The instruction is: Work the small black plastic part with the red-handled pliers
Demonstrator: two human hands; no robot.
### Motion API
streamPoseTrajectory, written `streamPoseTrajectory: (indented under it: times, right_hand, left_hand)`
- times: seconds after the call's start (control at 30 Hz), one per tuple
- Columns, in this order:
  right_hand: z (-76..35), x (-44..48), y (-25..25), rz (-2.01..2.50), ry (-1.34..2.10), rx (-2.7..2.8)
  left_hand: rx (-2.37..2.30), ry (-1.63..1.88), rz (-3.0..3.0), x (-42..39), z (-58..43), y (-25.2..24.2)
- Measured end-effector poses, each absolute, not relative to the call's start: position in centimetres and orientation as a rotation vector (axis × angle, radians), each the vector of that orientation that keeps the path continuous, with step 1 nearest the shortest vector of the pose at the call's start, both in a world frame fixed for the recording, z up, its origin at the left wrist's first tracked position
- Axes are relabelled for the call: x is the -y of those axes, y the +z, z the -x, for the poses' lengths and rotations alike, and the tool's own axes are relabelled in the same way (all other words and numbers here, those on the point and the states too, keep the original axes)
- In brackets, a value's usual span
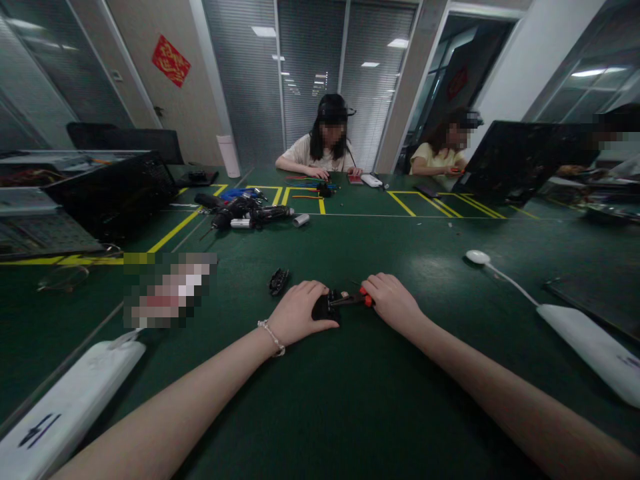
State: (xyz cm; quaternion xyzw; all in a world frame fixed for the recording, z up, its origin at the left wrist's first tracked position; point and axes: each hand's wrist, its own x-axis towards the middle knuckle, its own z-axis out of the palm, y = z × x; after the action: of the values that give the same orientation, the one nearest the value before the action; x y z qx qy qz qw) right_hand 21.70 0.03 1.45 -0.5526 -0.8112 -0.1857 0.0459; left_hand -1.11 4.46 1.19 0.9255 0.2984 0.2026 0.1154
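Note:
My left hand (297, 315) is closed around a small black part (325, 309) with a dark, flat body, held low over the green table (370, 407). Red-handled pliers (367, 297) are gripped in my right hand (397, 303). Their dark jaws point left and meet the right edge of the black part; whether they pinch it cannot be made out. Just beyond my left hand lies another small black piece (279, 281) with an uneven surface, apart from both hands.
Farther off is a cordless drill (231, 213) among dark tools and blue wires. White power-bank-like devices (75, 393) (585, 340) flank my arms. Across the table one person (320, 150) handles coloured wires; another (435, 157) sits right. Black computer cases (125, 193) (520, 160) stand on both sides.

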Motion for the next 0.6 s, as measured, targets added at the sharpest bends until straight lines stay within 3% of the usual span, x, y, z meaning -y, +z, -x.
streamPoseTrajectory:
  times: [0.6]
  right_hand:
    - [-21.70,-0.11,1.31,1.699,-0.592,2.482]
  left_hand:
    - [-0.875,0.596,-2.713,-4.49,1.09,1.11]
